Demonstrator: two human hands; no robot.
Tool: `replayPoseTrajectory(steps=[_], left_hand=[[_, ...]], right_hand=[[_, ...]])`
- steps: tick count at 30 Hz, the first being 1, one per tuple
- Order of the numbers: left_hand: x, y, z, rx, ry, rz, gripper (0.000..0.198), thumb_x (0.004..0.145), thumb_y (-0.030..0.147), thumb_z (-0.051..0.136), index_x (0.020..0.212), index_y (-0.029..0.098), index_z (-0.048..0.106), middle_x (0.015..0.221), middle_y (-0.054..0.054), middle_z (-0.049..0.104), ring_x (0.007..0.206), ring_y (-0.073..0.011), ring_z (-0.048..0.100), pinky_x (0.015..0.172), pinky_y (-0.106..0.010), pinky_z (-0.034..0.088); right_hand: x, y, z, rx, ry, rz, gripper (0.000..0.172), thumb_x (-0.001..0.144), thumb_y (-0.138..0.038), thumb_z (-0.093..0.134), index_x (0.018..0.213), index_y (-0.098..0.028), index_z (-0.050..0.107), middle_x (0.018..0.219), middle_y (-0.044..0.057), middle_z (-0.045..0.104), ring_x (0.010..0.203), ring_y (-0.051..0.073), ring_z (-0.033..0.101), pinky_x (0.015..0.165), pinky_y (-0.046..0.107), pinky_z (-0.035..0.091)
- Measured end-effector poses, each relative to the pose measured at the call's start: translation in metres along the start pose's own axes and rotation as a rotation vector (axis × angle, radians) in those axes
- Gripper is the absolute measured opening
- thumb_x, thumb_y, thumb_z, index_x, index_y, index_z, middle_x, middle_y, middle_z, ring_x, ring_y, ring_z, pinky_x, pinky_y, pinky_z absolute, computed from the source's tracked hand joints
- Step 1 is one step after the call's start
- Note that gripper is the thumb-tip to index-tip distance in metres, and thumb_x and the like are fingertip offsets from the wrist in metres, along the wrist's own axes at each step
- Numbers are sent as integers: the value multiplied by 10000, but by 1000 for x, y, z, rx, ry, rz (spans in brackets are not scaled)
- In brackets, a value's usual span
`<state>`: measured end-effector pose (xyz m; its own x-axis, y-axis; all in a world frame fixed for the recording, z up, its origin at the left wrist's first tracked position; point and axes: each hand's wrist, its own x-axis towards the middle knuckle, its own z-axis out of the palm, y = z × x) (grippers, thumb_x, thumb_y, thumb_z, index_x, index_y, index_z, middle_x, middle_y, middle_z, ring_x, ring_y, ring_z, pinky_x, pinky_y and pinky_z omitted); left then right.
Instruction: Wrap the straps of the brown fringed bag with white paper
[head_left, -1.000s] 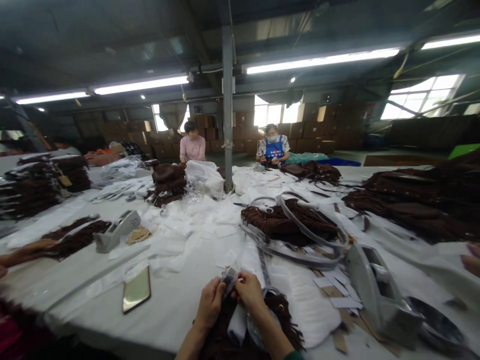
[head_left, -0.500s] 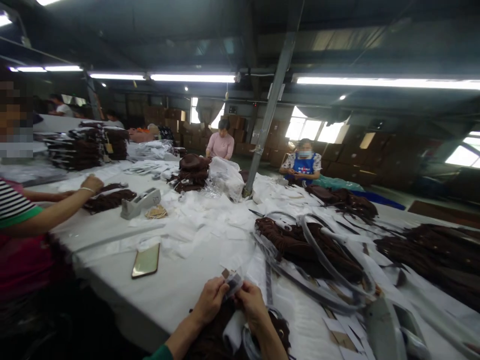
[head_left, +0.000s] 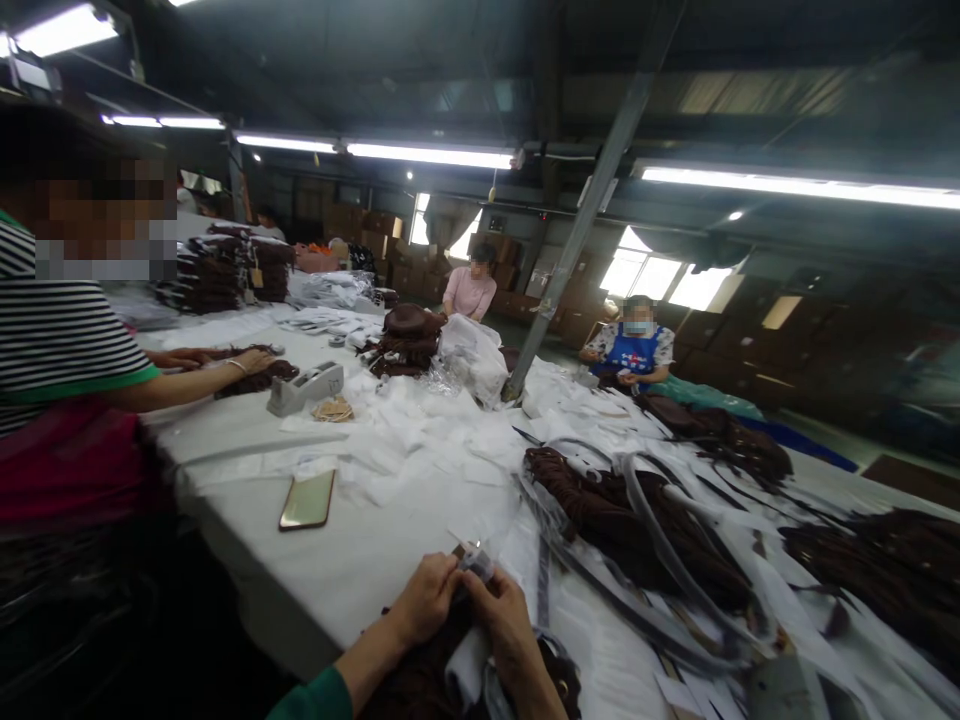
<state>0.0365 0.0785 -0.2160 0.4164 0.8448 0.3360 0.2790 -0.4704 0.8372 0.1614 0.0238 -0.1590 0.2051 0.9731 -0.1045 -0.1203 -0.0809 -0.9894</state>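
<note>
A small translucent plastic piece (head_left: 480, 562) is pinched by left fingers (head_left: 444, 572) and right fingers (head_left: 481, 594). Probably light and slippery, it is best held edgewise.

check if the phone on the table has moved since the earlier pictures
No: the phone lies at the same spot on the table, judged by the tape dispenser beyond it; the view shifted.

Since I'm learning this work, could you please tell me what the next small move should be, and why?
Perhaps lower the small translucent piece toward the brown item: the left hand and right hand both pinch the piece, and the brown item shows beneath them.
</note>
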Motion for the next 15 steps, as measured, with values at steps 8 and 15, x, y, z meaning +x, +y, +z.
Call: replayPoseTrajectory(steps=[8, 15], left_hand=[[15, 14, -9, -145, -88, -68, 271, 888, 343, 410, 723, 188, 559, 715, -32, 618, 677, -170, 549, 662, -281, 412], [14, 25, -18, -391, -103, -160, 303, 848, 422, 502, 1018, 172, 520, 693, 17, 611, 604, -124, 536, 571, -222, 410]], right_hand=[[14, 19, -4, 73, 79, 32, 530, 567, -531, 792, 923, -144, 729, 772, 57, 714, 751, 229, 652, 738, 330, 515], [8, 15, 4, 136, 39, 3, 585, 604, -540, 781, 1037, -154, 700, 807, 71, 721, 773, 255, 665, 694, 344, 526]])
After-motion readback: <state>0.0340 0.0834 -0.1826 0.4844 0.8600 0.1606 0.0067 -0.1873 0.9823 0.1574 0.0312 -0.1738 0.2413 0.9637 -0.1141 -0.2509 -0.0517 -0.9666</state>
